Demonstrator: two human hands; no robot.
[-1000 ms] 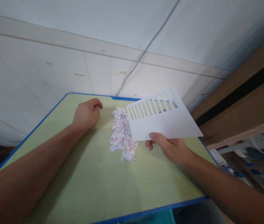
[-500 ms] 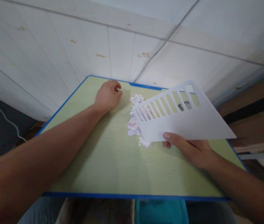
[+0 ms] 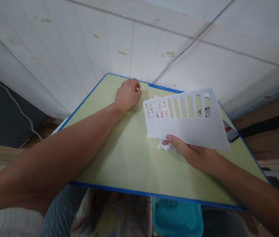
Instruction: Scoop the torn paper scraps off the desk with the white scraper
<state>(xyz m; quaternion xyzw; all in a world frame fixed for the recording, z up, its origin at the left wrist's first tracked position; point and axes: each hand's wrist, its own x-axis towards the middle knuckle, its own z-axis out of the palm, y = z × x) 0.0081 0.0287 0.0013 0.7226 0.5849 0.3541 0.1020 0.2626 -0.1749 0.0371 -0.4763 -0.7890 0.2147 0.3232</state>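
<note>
My right hand (image 3: pixel 198 154) grips the lower edge of a white slotted board (image 3: pixel 178 128), thumb on its near face. The flat board has a row of long slots along its upper part and is held tilted above the table (image 3: pixel 119 158). Behind it lies a pile of torn paper scraps (image 3: pixel 162 110), partly seen through the left slots. More paper scraps (image 3: pixel 164 144) show below its lower edge. My left hand (image 3: pixel 128 94) rests on the table left of the pile, fingers loosely curled in, with nothing visible in them.
A dark flat object with a red and white patch (image 3: pixel 231 134) lies at the table's right edge. Small items (image 3: pixel 204 112) show through the right slots. A teal bin (image 3: pixel 177 217) stands below the near edge. A white plank wall (image 3: pixel 119 39) with a cable borders the far side.
The slotted board has swung to face me more squarely and now covers more of the scraps. The view has shifted, so the table appears further right. My left hand keeps its curled pose.
</note>
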